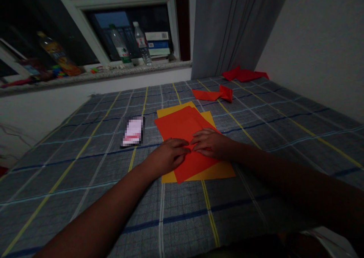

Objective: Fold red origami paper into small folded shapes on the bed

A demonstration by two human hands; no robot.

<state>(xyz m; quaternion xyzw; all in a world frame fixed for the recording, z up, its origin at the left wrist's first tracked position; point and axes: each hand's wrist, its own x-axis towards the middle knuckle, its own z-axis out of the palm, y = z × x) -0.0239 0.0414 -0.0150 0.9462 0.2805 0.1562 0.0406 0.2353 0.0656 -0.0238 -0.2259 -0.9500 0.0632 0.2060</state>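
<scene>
A red-orange paper sheet (182, 127) lies on top of a yellow sheet (218, 171) on a grey plaid bedspread (85, 167). My left hand (167, 155) rests on the red sheet's left side, fingers curled and pressed down on the paper. My right hand (209, 142) lies beside it, fingers stretched flat on the red sheet. The fingertips of both hands meet near the middle of the sheet.
Two folded red paper pieces lie farther back, one (214, 94) in the middle and one (244, 75) by the grey curtain (227, 27). A small pink-white card (132, 132) lies left of the sheets. Bottles (131, 42) and boxes stand on the window sill.
</scene>
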